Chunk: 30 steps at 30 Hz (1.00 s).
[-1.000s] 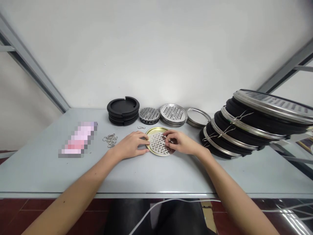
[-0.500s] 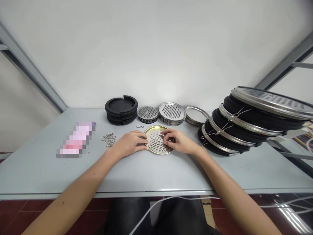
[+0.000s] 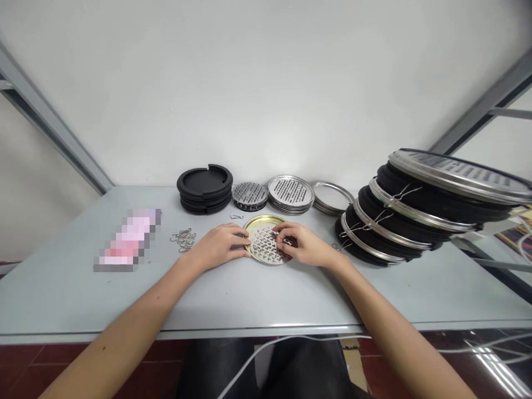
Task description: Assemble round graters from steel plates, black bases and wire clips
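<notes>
One dish (image 3: 256,224), left hand (image 3: 224,243) touching, right hand (image 3: 303,244) apparently inside (table edge (image 3: 224,334) apart).

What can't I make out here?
Head view: whatever the right hand touches on the perforated disc, hidden by its fingers.
Head view: the pink item, blurred by pixelation.
Head view: how many wire clips, too small and tangled.
Head view: the legs, cut off below.

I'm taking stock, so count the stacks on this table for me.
5. Left to right: black round trays, small perforated discs, slotted metal discs, plain rimmed metal discs, and the tall leaning stack at far right, which may hide others.
</notes>
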Motion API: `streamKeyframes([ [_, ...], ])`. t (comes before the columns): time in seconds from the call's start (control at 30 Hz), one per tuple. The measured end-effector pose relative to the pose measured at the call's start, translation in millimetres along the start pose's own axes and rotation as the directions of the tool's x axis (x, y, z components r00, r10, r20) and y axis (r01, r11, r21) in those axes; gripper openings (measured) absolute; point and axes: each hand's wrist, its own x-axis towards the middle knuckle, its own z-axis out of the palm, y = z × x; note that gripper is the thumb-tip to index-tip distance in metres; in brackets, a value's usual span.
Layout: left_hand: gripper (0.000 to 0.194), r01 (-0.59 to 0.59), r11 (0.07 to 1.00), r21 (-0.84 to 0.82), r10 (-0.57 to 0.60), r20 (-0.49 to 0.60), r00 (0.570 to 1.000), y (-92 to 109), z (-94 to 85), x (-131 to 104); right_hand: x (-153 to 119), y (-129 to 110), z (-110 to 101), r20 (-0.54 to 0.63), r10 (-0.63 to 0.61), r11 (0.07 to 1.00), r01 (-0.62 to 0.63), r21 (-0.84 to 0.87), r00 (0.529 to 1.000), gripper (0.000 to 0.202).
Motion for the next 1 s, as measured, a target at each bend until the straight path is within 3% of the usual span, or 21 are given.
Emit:
streamKeyframes([
  [0.13, 0.023, -0.013, 1.0, -0.008, 0.013, 0.005, 1.0, 0, -1.6, 1, -6, 0, 1, -0.06, -0.008, 1.0, 0.008, 0.006, 0.998, 0.05],
  [0.2, 0.023, -0.026, 1.0, -0.006, 0.026, 0.011, 1.0, 0, -2.4, 1, -7, 2, 3, -0.071, -0.019, 1.0, 0.019, 0.002, 0.997, 0.055],
  [0.4, 0.024, -0.028, 1.0, 0.002, 0.028, 0.03, 0.999, 1, -3.8, 1, -6, 12, 7, -0.148, 0.02, 0.992, -0.038, -0.118, 0.989, 0.052],
  [0.53, 0.024, -0.013, 1.0, 0.005, 0.012, 0.033, 0.999, 1, -3.5, 1, -12, 14, 6, -0.128, -0.025, 0.989, 0.005, -0.149, 0.991, 0.044],
  [1.0, 0.029, 0.023, 0.999, -0.042, -0.023, 0.011, 1.0, 7, -5.8, 0, -2, 22, -1, -0.158, -0.052, 0.994, 0.035, -0.107, 0.986, 0.014],
])
